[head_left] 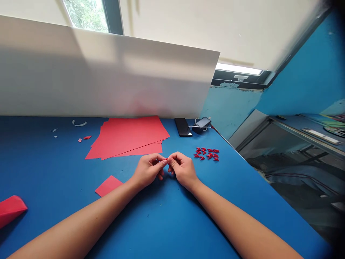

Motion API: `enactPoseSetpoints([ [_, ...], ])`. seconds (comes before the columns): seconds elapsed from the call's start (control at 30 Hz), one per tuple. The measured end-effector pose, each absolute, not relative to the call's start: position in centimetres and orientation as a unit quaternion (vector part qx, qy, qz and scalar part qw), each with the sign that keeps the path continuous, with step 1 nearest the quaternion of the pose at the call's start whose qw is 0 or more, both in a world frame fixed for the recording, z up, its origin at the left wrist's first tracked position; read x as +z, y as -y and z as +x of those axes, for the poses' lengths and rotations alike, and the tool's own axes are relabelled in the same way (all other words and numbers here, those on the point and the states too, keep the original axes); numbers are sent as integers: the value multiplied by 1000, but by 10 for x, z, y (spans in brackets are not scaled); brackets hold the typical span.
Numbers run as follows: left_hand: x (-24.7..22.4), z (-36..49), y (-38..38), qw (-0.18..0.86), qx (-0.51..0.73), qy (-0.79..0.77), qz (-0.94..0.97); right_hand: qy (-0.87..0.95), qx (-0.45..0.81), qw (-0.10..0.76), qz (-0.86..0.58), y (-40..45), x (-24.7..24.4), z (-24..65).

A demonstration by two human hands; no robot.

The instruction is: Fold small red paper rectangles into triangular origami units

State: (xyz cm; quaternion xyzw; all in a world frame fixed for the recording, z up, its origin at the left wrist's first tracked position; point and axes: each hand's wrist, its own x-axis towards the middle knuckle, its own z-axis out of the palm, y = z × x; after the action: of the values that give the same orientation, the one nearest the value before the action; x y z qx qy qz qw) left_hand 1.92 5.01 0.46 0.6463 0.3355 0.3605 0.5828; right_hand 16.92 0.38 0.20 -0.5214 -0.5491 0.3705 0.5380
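My left hand [151, 168] and my right hand [183, 168] meet over the middle of the blue table [161, 223]. Between their fingertips they pinch a small piece of red paper [166, 159], mostly hidden by the fingers. To the right of my right hand lie several small folded red paper triangles [207, 154] in a loose group. A red paper square [109, 185] rests partly behind my left forearm. Beyond my left hand is a fanned stack of red paper sheets [132, 135].
A black phone [183, 127] and a smaller device [203, 122] with a white cable lie at the back. Red scraps [87, 137] and a white curved strip [79, 123] are at the back left. A folded red paper [12, 210] sits at the left edge. A white board [107, 75] stands behind.
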Motion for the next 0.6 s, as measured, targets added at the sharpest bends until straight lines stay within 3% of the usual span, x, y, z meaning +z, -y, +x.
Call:
enactPoseSetpoints([
  [0.17,9,18,-50,598,356,-329,639,620,261,512,-535,-2,0,169],
  [0.6,8,19,-50,593,359,-324,644,671,129,476,-553,-1,4,172],
])
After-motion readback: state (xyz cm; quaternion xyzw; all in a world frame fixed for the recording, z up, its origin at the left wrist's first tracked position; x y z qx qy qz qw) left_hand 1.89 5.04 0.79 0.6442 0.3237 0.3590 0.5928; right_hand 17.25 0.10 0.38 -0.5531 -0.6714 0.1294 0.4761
